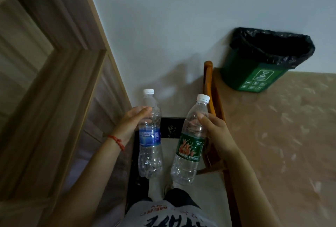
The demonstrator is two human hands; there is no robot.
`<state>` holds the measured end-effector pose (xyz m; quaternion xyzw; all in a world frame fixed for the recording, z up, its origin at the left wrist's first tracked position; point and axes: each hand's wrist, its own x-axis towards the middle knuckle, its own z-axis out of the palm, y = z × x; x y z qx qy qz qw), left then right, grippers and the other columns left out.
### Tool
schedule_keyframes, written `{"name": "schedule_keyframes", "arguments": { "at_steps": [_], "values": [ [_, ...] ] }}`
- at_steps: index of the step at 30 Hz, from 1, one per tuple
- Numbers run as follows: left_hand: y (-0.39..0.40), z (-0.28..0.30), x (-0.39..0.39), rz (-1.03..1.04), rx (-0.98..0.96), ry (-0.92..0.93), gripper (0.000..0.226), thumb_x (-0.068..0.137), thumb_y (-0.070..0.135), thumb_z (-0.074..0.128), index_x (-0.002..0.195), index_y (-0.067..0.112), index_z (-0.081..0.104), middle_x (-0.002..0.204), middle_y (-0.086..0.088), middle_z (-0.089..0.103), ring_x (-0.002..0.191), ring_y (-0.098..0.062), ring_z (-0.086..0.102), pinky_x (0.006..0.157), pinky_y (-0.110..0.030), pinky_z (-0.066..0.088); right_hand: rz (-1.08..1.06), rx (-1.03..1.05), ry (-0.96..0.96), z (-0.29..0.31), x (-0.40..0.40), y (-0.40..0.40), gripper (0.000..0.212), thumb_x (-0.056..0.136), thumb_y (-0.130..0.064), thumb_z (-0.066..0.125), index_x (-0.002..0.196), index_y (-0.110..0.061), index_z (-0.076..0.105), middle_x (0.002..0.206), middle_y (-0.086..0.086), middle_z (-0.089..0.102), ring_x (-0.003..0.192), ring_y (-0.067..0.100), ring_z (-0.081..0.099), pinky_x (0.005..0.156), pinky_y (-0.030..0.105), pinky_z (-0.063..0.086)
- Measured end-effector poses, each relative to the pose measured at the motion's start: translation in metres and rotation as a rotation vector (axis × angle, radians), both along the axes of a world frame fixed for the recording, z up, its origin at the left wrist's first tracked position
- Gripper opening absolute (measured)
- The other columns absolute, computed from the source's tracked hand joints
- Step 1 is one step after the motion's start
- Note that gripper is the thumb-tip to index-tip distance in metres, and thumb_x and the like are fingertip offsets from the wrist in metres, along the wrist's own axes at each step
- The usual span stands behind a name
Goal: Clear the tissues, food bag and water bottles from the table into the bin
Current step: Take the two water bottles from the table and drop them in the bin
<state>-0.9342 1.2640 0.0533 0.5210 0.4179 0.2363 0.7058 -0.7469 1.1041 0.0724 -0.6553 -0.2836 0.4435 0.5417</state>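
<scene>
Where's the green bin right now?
In the head view the green bin, lined with a black bag, sits upper right against the white wall, beyond the green-label bottle in the right hand.

— What is framing the left side?
— A light wooden door frame (60, 74) is running up beside a plain white wall (163, 17).
— And the right?
— A beige marbled bench (283, 126) with a reddish wooden edge (209, 88) is sitting in dim light.

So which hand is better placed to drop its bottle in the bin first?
Probably the right hand. Its green-label bottle is nearer the bin, which stands ahead on the right; the left hand with the blue-label bottle is farther away.
</scene>
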Motion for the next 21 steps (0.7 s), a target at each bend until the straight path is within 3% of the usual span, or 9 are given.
{"name": "schedule_keyframes", "arguments": {
  "at_steps": [1,3,5,9,12,17,21],
  "values": [
    [0.009,0.003,0.009,-0.006,0.004,0.0,0.018,0.072,0.032,0.067,0.085,0.022,0.061,0.062,0.014,0.071,0.062,-0.003,0.065,0.058,-0.019,0.051,0.004,0.009,-0.001,0.002,0.009,0.011,0.045,0.083,-0.038,0.054,0.104,0.001,0.06,0.102,0.025,0.066,0.091,0.034,0.066,0.083,0.043,0.054],
    [0.027,0.005,0.028,0.012,-0.01,-0.019,0.004,0.083,0.022,0.061,0.085,0.019,0.061,0.061,0.014,0.071,0.059,-0.001,0.065,0.054,-0.014,0.05,0.015,0.021,0.002,0.006,0.029,0.032,0.044,0.085,-0.039,0.055,0.104,0.0,0.06,0.101,0.023,0.067,0.091,0.033,0.067,0.081,0.039,0.056],
    [0.044,0.007,0.044,0.039,-0.022,-0.029,0.011,0.089,0.011,0.051,0.084,0.016,0.06,0.059,0.013,0.07,0.057,0.001,0.065,0.053,-0.013,0.05,0.019,0.023,0.001,0.009,0.047,0.051,0.044,0.082,-0.039,0.053,0.104,-0.003,0.061,0.101,0.02,0.067,0.091,0.031,0.067,0.077,0.033,0.057],
    [0.078,0.012,0.07,0.039,0.014,-0.026,0.004,0.082,0.017,0.058,0.083,0.019,0.061,0.061,0.013,0.07,0.058,0.002,0.064,0.057,-0.015,0.05,0.031,0.027,-0.009,0.014,0.079,0.084,0.045,0.08,-0.039,0.051,0.102,-0.002,0.061,0.099,0.019,0.067,0.085,0.024,0.068,0.072,0.024,0.057],
    [0.099,0.008,0.086,0.028,0.006,-0.024,0.004,0.08,0.022,0.061,0.083,0.02,0.063,0.063,0.013,0.071,0.06,0.0,0.064,0.057,-0.017,0.05,0.011,0.015,0.016,0.013,0.094,0.102,0.033,0.087,-0.034,0.05,0.098,-0.006,0.063,0.09,0.007,0.07,0.078,0.016,0.069,0.066,0.02,0.056],
    [0.131,0.005,0.118,-0.004,-0.028,-0.015,0.011,0.087,0.015,0.053,0.082,0.018,0.063,0.058,0.01,0.07,0.056,-0.002,0.064,0.051,-0.016,0.05,-0.058,0.009,0.036,0.011,0.113,0.124,0.026,0.085,-0.035,0.052,0.088,-0.014,0.065,0.076,-0.002,0.072,0.075,0.013,0.069,0.062,0.019,0.053],
    [0.159,0.003,0.148,-0.092,-0.06,-0.043,0.013,0.088,0.011,0.051,0.083,0.014,0.063,0.059,0.008,0.07,0.055,-0.003,0.065,0.052,-0.015,0.052,-0.19,0.015,0.099,0.01,0.125,0.139,0.032,0.077,-0.042,0.058,0.089,-0.013,0.067,0.083,0.004,0.071,0.078,0.018,0.069,0.067,0.024,0.055]
  ]
}}
